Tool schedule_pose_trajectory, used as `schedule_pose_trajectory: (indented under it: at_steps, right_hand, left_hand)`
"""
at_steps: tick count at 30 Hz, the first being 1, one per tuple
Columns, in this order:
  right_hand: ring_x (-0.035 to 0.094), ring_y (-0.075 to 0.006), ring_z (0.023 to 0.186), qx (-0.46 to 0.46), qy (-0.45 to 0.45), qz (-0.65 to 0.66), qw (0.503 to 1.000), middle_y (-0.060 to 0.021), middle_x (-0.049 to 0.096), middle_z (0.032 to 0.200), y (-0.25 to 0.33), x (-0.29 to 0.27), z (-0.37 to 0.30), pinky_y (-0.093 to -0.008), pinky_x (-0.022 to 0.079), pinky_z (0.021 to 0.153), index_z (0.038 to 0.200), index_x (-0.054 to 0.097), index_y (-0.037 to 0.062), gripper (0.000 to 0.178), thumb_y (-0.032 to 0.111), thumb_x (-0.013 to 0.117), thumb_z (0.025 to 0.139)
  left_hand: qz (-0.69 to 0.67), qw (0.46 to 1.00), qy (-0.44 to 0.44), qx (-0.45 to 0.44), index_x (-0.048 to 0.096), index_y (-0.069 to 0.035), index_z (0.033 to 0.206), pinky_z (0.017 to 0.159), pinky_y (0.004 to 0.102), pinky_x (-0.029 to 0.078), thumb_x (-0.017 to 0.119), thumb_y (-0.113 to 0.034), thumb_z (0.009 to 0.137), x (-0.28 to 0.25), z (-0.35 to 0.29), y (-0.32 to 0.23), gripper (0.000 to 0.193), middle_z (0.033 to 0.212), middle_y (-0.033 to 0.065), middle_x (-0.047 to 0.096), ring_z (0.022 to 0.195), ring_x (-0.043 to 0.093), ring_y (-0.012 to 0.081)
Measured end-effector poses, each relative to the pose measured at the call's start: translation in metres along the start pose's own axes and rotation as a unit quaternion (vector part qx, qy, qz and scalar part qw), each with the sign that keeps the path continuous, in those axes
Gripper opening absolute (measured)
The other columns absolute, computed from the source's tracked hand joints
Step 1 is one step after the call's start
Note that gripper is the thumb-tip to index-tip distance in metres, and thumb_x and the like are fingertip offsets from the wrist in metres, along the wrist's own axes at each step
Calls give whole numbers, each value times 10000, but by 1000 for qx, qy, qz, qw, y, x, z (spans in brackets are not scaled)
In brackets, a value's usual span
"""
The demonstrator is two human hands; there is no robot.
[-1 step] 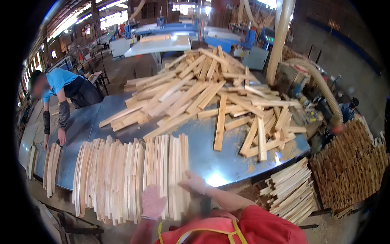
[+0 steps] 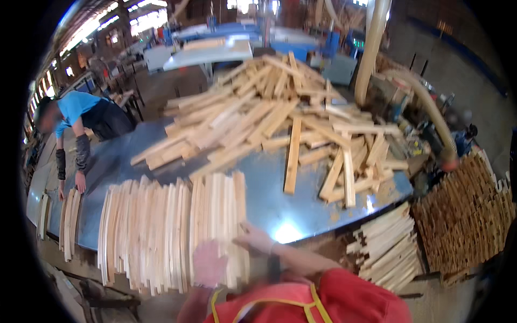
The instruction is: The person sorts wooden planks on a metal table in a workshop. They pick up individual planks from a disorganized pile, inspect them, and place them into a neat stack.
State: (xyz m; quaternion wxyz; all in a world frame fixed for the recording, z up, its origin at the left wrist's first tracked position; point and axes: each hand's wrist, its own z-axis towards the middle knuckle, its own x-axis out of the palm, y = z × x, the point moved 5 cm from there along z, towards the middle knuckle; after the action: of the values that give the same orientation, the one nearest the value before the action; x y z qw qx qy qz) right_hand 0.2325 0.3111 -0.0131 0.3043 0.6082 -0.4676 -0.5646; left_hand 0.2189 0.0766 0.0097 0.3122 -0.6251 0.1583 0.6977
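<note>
A long row of upright-edged wooden strips (image 2: 145, 237) lies side by side on the metal table's near edge. My left hand (image 2: 210, 264), in a pink glove, lies flat over the near part of the row's right-hand group (image 2: 215, 210). It looks open, though motion blurs its fingers. Against the right side of that group rests my right hand (image 2: 254, 238), its fingers stretched towards the strips and apart, gripping nothing that I can see. Beyond the row, a big loose heap of wooden strips (image 2: 269, 118) covers the table's middle and far part.
A co-worker in blue (image 2: 86, 110) bends over smaller strip groups (image 2: 70, 220) at the left. The blue-grey metal table (image 2: 269, 177) bears sawdust at right. Stacked strips (image 2: 388, 247) and a large wood stack (image 2: 463, 215) stand at right, near a duct hose (image 2: 431, 102).
My left hand has shifted slightly forward and right over the strips. My right hand has moved slightly forward, staying at the row's right side. The whole view has shifted a little.
</note>
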Motion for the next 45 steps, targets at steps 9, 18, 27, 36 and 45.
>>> schedule_pose_trajectory:
  at_steps: [9, 18, 27, 36, 45]
  right_hand:
    - [653, -450, 1146, 62, -402, -216, 888, -258, 681, 1291, -70, -297, -1, -486, 533, 1001, 1259, 659, 54, 506, 343, 718, 848]
    - [701, -232, 987, 127, -417, 148, 888, -147, 698, 1105, -176, -356, -40, -374, 569, 840, 1486, 497, -11, 625, 164, 697, 922]
    - [672, -304, 1071, 298, -12, 327, 897, -160, 650, 1212, -154, -25, -79, -458, 592, 966, 1582, 299, 98, 825, 133, 768, 904]
    - [683, -350, 1089, 90, 408, -181, 890, -223, 698, 1142, -90, 41, -46, -442, 556, 1000, 1416, 547, 23, 609, 255, 762, 896]
    - [652, -242, 932, 60, 195, -66, 977, -123, 665, 1016, -60, -43, 91, -355, 564, 824, 1374, 646, 54, 437, 206, 639, 965]
  left_hand:
    - [40, 994, 85, -57, 466, -76, 1566, 1264, 581, 245, 761, -449, 809, 58, 54, -63, 894, 1589, 151, 456, 1508, 370, 381]
    - [-4, 998, 45, -50, 552, -61, 1460, 1231, 587, 295, 736, -356, 778, 52, 61, -60, 766, 1513, 157, 488, 1456, 410, 386]
    - [-35, 996, 49, -63, 597, -154, 1421, 1232, 567, 300, 746, -358, 793, 40, 69, -61, 677, 1453, 123, 501, 1434, 423, 353]
    - [-69, 987, 112, -92, 573, -52, 1439, 1242, 540, 266, 738, -537, 838, 44, 114, -88, 790, 1481, 153, 490, 1451, 404, 360]
    - [-107, 988, -108, 19, 655, -34, 1272, 986, 479, 467, 671, -215, 738, 27, 98, -56, 564, 1150, 138, 621, 1129, 582, 336]
